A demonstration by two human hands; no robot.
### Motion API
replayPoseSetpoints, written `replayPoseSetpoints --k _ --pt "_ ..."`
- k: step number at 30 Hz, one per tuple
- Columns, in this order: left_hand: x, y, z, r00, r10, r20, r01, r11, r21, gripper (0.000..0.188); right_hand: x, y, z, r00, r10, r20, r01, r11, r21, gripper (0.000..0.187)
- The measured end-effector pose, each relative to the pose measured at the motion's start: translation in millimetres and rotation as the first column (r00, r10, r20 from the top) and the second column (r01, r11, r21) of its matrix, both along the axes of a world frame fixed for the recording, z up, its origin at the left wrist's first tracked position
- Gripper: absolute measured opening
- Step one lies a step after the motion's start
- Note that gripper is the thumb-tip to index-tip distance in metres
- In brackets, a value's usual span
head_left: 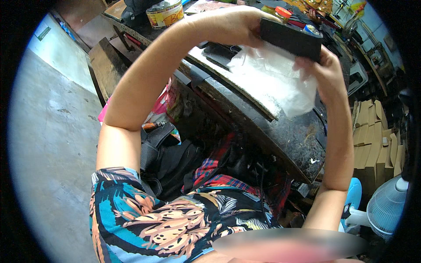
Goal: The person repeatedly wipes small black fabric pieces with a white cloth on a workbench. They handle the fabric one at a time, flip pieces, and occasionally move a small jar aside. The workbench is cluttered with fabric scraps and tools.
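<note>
Between both hands I hold up a black, flat rectangular piece with a matte surface; its exact kind does not show. My left hand grips its left end, with some fingers hidden behind it. My right hand is closed at its lower right end, thumb and fingers against the edge. Below the piece, crumpled white translucent plastic lies over a pale board on the dark workbench.
A yellow tub stands at the bench's far left. An orange-red lid and a blue-topped container sit behind the black piece. Folded cardboard boxes and a fan are at the right. A pink bag lies below the bench edge.
</note>
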State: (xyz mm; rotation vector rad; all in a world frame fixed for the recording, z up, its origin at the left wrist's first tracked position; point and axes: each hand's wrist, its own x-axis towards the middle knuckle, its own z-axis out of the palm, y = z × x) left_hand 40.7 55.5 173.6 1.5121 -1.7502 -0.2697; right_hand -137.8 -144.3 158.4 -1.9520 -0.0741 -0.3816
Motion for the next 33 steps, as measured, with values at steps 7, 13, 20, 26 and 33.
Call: replayPoseSetpoints --k 7,13,20,26,33 --pt "76 38 24 0.884 0.450 -0.122 -0.427 0.887 0.177 0.017 96 -76 36 0.984 -0.158 0.081 0.155 0.987 0.039 0.030" --pt "89 45 6 0.680 0.706 -0.198 -0.732 0.638 -0.240 0.016 182 -63 61 0.741 -0.217 0.635 0.370 0.922 -0.116 0.027" --pt "82 6 -59 0.521 0.848 0.099 -0.494 0.395 -0.775 0.021 215 13 -79 0.999 0.037 0.037 0.016 0.461 -0.887 0.044" --pt "105 -27 -133 0.865 0.471 0.174 -0.457 0.882 -0.114 0.045 158 33 -96 0.991 -0.098 0.090 0.124 0.426 -0.896 0.058" --pt "99 -29 -144 0.525 0.646 0.554 -0.664 0.718 -0.208 0.043 55 11 -83 0.995 0.082 0.058 -0.011 0.660 -0.751 0.029"
